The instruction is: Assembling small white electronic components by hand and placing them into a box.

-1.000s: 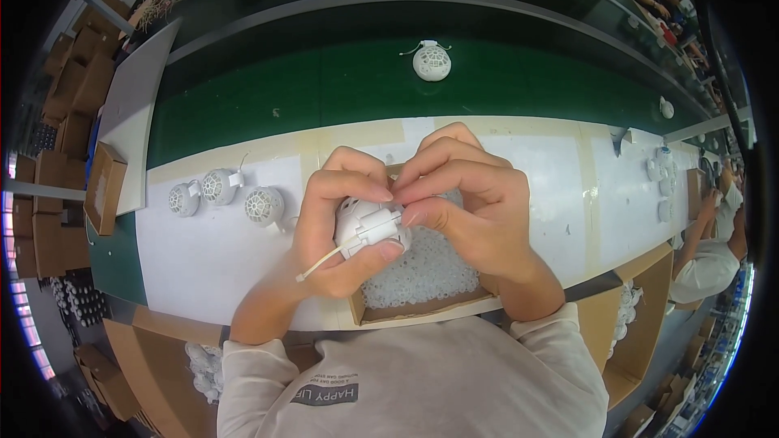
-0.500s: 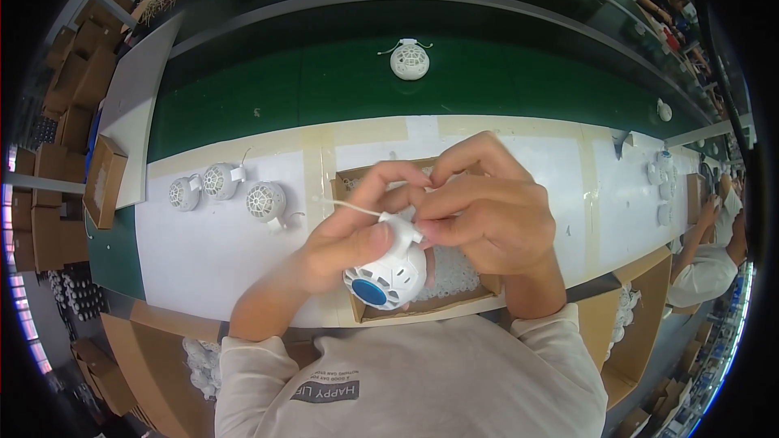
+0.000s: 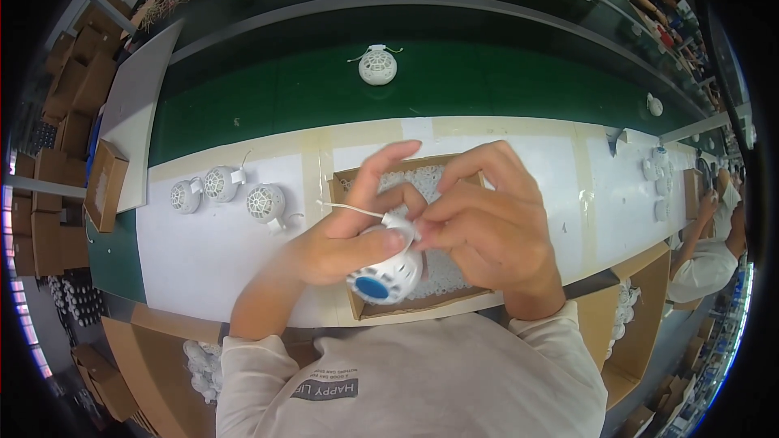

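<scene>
My left hand is closed around a white round vented housing with a blue disc on its lower face. The thumb presses near its neck, while the index finger is raised. A thin white wire sticks out to the left from the neck. My right hand pinches at the right side of the neck; its fingertips hide what they grip. Under both hands sits a shallow cardboard box of small clear plastic pieces.
Three similar white housings rest at the left of the white table. Another housing with wires is on the green conveyor belt. Large cartons stand near both my sides. Several more housings and a co-worker are at right.
The housings on the belt have shifted left. My left index finger has lifted away from my right hand, and the held housing has moved slightly up and tilted.
</scene>
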Available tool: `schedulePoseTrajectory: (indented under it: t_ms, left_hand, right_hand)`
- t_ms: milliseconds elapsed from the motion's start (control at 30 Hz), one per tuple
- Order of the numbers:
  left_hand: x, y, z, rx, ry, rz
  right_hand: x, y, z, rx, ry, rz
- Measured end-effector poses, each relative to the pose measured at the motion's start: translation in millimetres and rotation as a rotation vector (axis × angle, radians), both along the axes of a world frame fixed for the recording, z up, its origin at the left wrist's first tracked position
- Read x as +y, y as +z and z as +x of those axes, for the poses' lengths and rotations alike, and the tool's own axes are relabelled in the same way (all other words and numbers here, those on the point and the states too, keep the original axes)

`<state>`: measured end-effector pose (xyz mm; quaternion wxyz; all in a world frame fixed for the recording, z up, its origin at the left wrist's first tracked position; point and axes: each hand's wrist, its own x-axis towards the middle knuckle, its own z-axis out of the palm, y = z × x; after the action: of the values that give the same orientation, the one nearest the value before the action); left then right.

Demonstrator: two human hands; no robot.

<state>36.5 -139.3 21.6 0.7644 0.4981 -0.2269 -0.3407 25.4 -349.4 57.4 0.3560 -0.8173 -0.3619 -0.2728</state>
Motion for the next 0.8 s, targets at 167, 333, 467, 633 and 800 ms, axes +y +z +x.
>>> schedulePoseTrajectory:
  t_ms: [167,333,467,633,800]
  left_hand:
    - [1.1,11.0,-5.3,0.291,-0.104,-0.232]
    - [3.7,15.5,-9.9,-0.016,0.002,-0.011]
    - [-0.9,6.4,-15.6,-0.481,0.089,0.011]
    - [-1.6,1.8,-18.0,-0.562,0.049,-0.054]
    - [-4.8,-5.3,-13.9,-0.699,0.128,-0.034]
  right_hand:
    - [3.4,1.5,-10.9,0.01,0.035,0.061]
    - [7.2,0.6,-12.6,0.177,0.057,0.133]
    - [8.7,0.2,-11.9,0.312,0.173,0.256]
    - [-1.6,4.2,-7.0,0.482,0.35,0.236]
    - [0.9,0.7,-13.9,0.623,0.344,0.345]
